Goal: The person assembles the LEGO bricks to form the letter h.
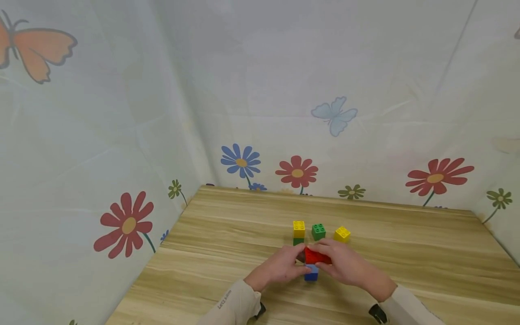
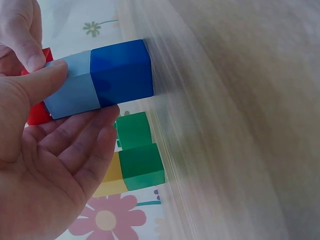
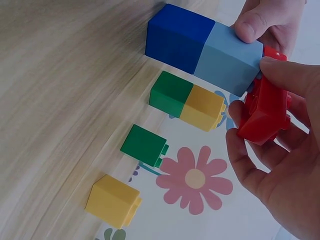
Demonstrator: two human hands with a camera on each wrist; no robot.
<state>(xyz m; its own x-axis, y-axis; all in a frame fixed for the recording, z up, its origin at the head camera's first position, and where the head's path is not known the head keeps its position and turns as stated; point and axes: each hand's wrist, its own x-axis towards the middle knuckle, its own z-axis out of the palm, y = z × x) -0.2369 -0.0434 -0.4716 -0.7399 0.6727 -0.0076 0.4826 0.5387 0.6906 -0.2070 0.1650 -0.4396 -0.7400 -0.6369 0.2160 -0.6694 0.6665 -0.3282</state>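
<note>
A light blue block [image 3: 227,57] stands on a dark blue block [image 3: 177,40], forming a short tower on the table. My left hand [image 1: 280,265] pinches the light blue block, its thumb on the near side and its fingers around the far side. With the thumb and curled fingers, my right hand [image 1: 343,262] grips a longer red brick [image 3: 262,112] at the top of the tower. In the right wrist view the red brick sticks out past the light blue block on the right hand's side. Whether the two are fully pressed together cannot be told.
Behind the hands, a yellow block [image 1: 299,229] sits on a green block [image 1: 298,241]. To its right are a single green block [image 1: 318,232] and a single yellow block [image 1: 342,234]. A flowered curtain [image 1: 268,113] borders the wooden table [image 1: 227,225] at the back and sides.
</note>
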